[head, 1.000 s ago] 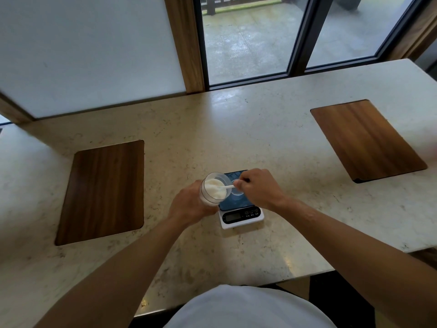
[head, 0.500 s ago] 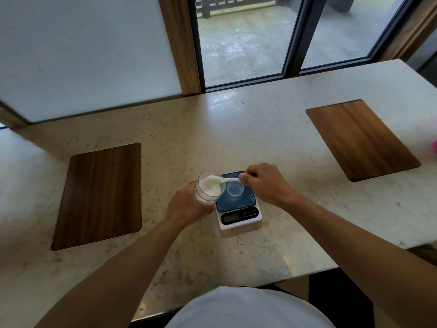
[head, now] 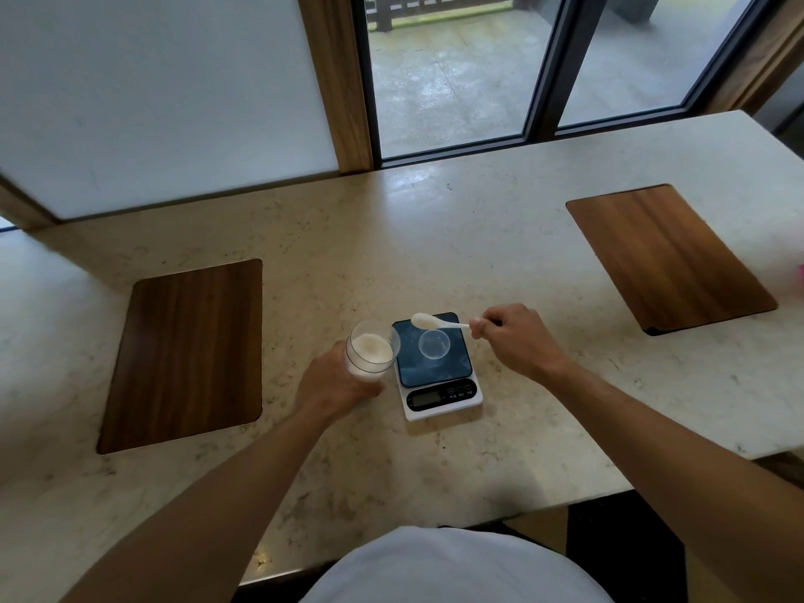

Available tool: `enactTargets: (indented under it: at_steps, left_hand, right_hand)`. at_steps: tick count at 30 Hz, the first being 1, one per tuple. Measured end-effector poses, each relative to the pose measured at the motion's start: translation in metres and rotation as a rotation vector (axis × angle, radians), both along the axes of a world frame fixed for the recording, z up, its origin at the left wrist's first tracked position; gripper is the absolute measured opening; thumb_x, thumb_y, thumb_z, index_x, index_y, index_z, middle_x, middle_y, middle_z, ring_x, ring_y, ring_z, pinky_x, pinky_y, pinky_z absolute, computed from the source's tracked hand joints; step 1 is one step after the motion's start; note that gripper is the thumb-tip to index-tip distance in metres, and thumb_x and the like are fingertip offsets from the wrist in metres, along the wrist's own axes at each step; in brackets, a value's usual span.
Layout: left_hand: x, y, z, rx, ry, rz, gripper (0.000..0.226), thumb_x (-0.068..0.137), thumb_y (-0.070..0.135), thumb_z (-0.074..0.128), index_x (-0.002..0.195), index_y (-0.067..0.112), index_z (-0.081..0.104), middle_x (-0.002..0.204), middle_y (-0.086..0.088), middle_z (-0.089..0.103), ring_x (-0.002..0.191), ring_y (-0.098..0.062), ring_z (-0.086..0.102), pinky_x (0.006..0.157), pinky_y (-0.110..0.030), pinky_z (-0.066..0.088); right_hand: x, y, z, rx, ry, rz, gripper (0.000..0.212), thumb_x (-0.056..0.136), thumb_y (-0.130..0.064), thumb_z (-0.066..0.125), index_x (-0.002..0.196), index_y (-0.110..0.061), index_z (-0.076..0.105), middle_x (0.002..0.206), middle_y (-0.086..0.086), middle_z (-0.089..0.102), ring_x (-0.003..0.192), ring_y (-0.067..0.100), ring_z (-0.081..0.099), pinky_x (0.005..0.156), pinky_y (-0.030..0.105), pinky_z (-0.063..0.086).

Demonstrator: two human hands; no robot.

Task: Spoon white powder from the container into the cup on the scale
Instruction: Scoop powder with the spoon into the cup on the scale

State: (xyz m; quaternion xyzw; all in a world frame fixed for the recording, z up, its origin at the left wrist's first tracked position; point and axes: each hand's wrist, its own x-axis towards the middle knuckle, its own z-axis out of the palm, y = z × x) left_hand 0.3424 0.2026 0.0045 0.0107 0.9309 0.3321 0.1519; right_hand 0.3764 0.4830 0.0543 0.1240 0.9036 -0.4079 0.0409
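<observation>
A clear container (head: 371, 351) holding white powder is tilted toward the scale, gripped from below by my left hand (head: 335, 383). Just to its right stands a small white scale (head: 437, 365) with a dark blue platform. A small clear cup (head: 434, 344) sits in the middle of that platform. My right hand (head: 515, 339) pinches the handle of a white spoon (head: 437, 322). The spoon's bowl carries a heap of white powder and hovers just beyond the cup's far rim.
The pale stone counter (head: 391, 237) has a wooden inset panel on the left (head: 185, 354) and another on the right (head: 668, 256). A window and glass door run along the counter's far edge. A pink object (head: 799, 272) peeks in at the right border.
The spoon has come out of the container loaded with powder and moved right, now above the scale beside the cup. My right hand shifted right; the container stays tilted in my left hand.
</observation>
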Motion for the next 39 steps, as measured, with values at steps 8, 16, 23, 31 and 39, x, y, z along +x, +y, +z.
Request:
enactTargets:
  at_steps: [8, 16, 23, 31, 39]
  left_hand:
    - [0.006, -0.005, 0.001, 0.001, -0.011, 0.008, 0.077, 0.05, 0.053, 0.081, 0.12, 0.03, 0.059, 0.103, 0.012, 0.065, 0.09, -0.015, 0.062, 0.077, -0.032, 0.05]
    - [0.01, -0.006, 0.0, 0.006, -0.005, -0.001, 0.075, 0.051, 0.053, 0.082, 0.118, 0.03, 0.06, 0.102, 0.01, 0.067, 0.088, -0.015, 0.062, 0.075, -0.031, 0.051]
    - [0.01, -0.006, -0.001, 0.019, -0.016, -0.015, 0.078, 0.052, 0.053, 0.081, 0.121, 0.027, 0.06, 0.107, 0.006, 0.069, 0.09, -0.016, 0.063, 0.075, -0.03, 0.05]
    - [0.008, -0.005, -0.002, 0.006, -0.011, -0.022, 0.075, 0.056, 0.046, 0.087, 0.123, 0.024, 0.059, 0.111, 0.002, 0.07, 0.092, -0.018, 0.063, 0.079, -0.033, 0.052]
    - [0.007, -0.002, -0.001, 0.008, -0.001, -0.018, 0.078, 0.055, 0.047, 0.087, 0.125, 0.024, 0.059, 0.112, 0.001, 0.07, 0.094, -0.019, 0.064, 0.081, -0.036, 0.054]
  right_hand:
    - [0.006, 0.006, -0.036, 0.069, -0.128, -0.058, 0.033, 0.094, -0.027, 0.058, 0.066, -0.019, 0.072, 0.049, -0.003, 0.055, 0.044, 0.012, 0.044, 0.048, 0.025, 0.034]
    - [0.002, -0.005, -0.042, 0.105, -0.164, -0.07, 0.032, 0.095, -0.023, 0.056, 0.073, -0.008, 0.074, 0.055, 0.002, 0.059, 0.046, 0.012, 0.044, 0.048, 0.025, 0.033]
    - [-0.005, -0.01, -0.044, 0.197, -0.135, -0.056, 0.031, 0.096, -0.025, 0.056, 0.074, -0.011, 0.072, 0.062, 0.003, 0.064, 0.053, 0.013, 0.053, 0.048, 0.024, 0.035]
    - [-0.006, -0.014, -0.046, 0.303, -0.057, -0.005, 0.026, 0.097, -0.026, 0.057, 0.082, -0.01, 0.073, 0.062, 0.0, 0.062, 0.053, 0.012, 0.055, 0.049, 0.023, 0.039]
    - [-0.004, -0.018, -0.036, 0.4, 0.058, 0.075, 0.023, 0.097, -0.022, 0.057, 0.084, -0.006, 0.068, 0.062, 0.003, 0.06, 0.051, 0.018, 0.053, 0.046, 0.026, 0.036]
